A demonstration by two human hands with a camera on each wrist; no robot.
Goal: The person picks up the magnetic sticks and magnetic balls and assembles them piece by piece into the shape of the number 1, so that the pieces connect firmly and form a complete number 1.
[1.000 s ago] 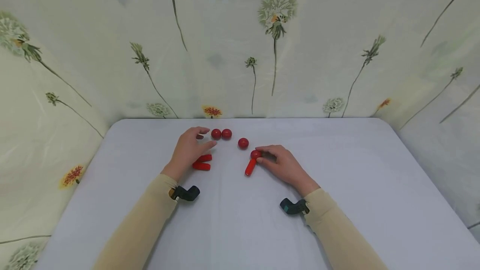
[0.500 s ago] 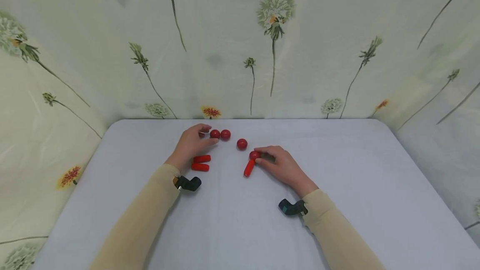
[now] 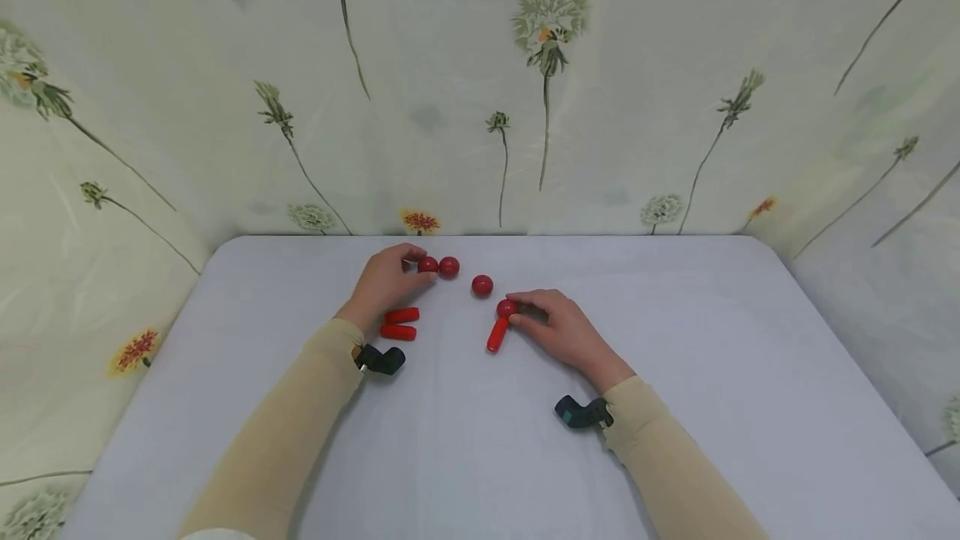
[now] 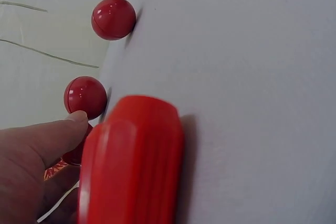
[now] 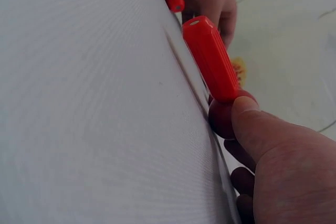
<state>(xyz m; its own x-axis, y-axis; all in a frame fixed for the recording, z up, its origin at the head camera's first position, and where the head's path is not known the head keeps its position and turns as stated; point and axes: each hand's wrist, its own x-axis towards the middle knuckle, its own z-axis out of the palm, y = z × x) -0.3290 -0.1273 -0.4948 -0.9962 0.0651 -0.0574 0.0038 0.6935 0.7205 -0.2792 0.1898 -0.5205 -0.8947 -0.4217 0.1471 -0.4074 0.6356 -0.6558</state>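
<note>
My left hand [image 3: 382, 279] pinches a glossy red ball [image 3: 428, 264] between thumb and fingers near the table's far edge. A second red ball [image 3: 449, 267] sits right beside it. By its thumb and fingertips, my right hand [image 3: 561, 325] holds another red ball [image 3: 506, 308]. A ribbed red rod [image 5: 211, 59] with a metal dot on its end joins that ball, end to surface. Two more ribbed rods, an upper rod [image 3: 402, 315] and a lower rod [image 3: 398, 332], lie below the left hand. One looms large in the left wrist view.
A lone red ball [image 3: 482, 285] lies between the two hands. The white-covered table [image 3: 480, 440] reaches back to a hanging cloth [image 3: 420, 148] printed with dandelions. Each wrist carries a small black camera, the left camera [image 3: 382, 360] and the right camera [image 3: 581, 412].
My left hand has moved slightly up and right, and its thumb and fingers have closed on the leftmost ball. The right hand keeps its hold on the ball with the rod.
</note>
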